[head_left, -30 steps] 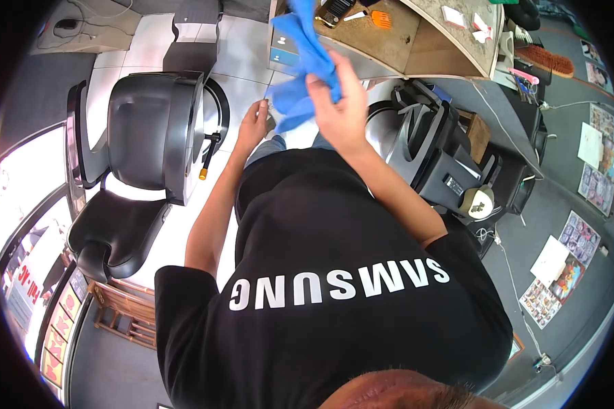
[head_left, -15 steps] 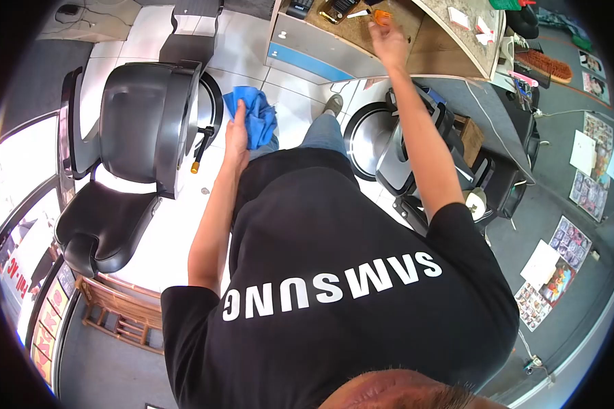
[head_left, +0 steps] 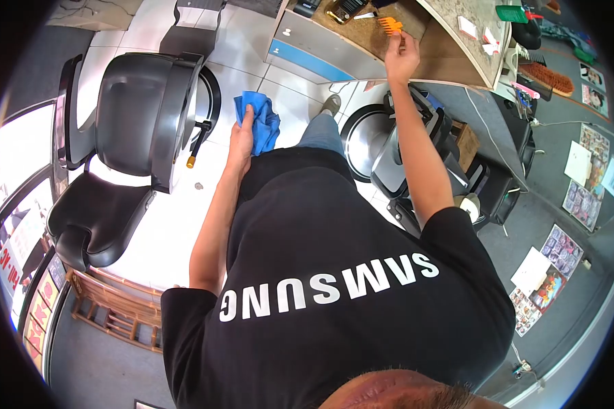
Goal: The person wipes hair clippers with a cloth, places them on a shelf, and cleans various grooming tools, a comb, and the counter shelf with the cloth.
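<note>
My left hand is closed on a crumpled blue cloth, thumb on top, in front of my waist. The cloth hangs above the white tiled floor. At the open shelf of a counter, my right hand pinches a small orange comb between its fingertips. The comb's teeth show, pointing left; my fingers cover its lower end. Close by on the shelf are a dark bottle with a golden label and a small white item.
A black barber chair stands on the left, another chair's round metal base on the right. The counter top holds a green bottle and white cards. A brown brush lies further right. A wooden bench is at lower left.
My right hand has drawn back slightly from the shelf, and the orange comb now shows more fully at its fingertips. My left hand still grips the cloth, shifted slightly.
</note>
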